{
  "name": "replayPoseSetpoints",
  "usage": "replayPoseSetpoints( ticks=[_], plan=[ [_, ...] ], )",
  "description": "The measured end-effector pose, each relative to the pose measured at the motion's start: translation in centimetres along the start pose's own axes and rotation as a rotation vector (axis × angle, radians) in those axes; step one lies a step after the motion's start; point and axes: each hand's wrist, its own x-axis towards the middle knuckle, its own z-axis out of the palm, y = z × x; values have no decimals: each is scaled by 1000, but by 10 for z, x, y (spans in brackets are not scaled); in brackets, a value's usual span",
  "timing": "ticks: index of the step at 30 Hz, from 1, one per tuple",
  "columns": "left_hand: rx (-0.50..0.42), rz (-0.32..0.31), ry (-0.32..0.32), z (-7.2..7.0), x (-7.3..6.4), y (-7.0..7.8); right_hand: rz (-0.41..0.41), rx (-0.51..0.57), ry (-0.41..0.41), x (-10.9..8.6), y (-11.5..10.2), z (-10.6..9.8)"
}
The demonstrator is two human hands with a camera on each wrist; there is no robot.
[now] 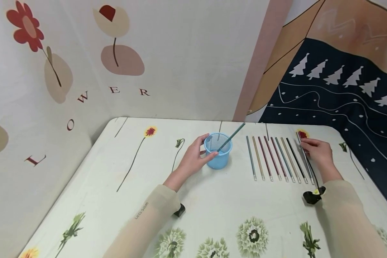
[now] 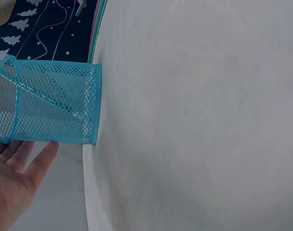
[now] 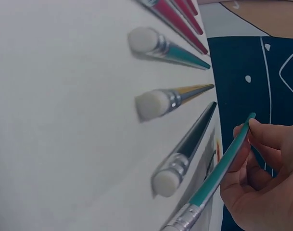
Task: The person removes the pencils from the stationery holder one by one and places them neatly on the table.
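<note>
My left hand [image 1: 191, 154] holds a light blue mesh pencil cup [image 1: 218, 161] by its side, thumb in front and fingers behind. One green pencil [image 1: 234, 134] leans in the cup, its upper end past the rim; the left wrist view shows it through the mesh [image 2: 50, 127]. On the right, my right hand [image 1: 320, 157] pinches a pencil near its far end between thumb and fingers. That pencil [image 3: 216, 175] looks teal in the right wrist view, with a metal ferrule toward the camera. Left of it lies a black pencil [image 1: 296, 159], the end of a row of several pencils.
The row also has dark red pencils [image 1: 271, 157], tan ones [image 1: 258, 157] and blue-green ones [image 1: 251, 157], eraser ends toward me. A flower-printed white cloth [image 1: 213, 204] covers the table. Printed hangings [image 1: 187, 53] rise behind it and at the right edge.
</note>
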Motion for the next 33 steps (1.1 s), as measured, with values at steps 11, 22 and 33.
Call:
replayPoseSetpoints(
  ticks=[11, 22, 33],
  plan=[
    [8, 2, 4, 1, 0, 0, -26, -127, -2, 5, 5, 5],
    [6, -7, 7, 0, 0, 1, -60, -141, -25, 9, 8, 7],
    [-1, -9, 5, 0, 0, 0, -81, -211, -17, 8, 9, 9]
  ],
)
